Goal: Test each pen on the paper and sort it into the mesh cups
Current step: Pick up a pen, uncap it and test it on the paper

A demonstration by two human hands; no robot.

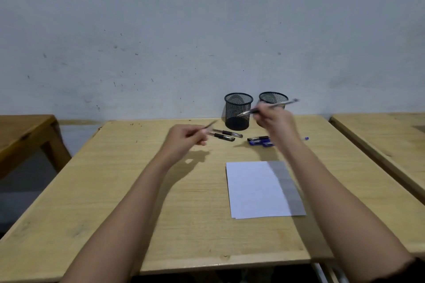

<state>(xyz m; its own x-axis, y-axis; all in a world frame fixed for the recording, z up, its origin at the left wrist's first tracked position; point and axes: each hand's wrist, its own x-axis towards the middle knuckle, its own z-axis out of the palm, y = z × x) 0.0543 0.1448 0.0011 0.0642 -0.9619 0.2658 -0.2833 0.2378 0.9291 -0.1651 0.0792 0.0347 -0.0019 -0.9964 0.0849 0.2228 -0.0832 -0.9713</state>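
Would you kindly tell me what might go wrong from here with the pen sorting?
The right hand holds a pen raised just before the right cup; a swing might tip it over. The left hand pinches a small dark piece, perhaps the cap, which could drop among the black pens.

Plain classroom-like room: wooden desks [115, 190] against scuffed grey wall [207, 30].

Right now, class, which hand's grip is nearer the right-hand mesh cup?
Right. The right grip, holding a pen, is raised just in front of the right-hand mesh cup; the left grip sits well to its left, past the other cup.
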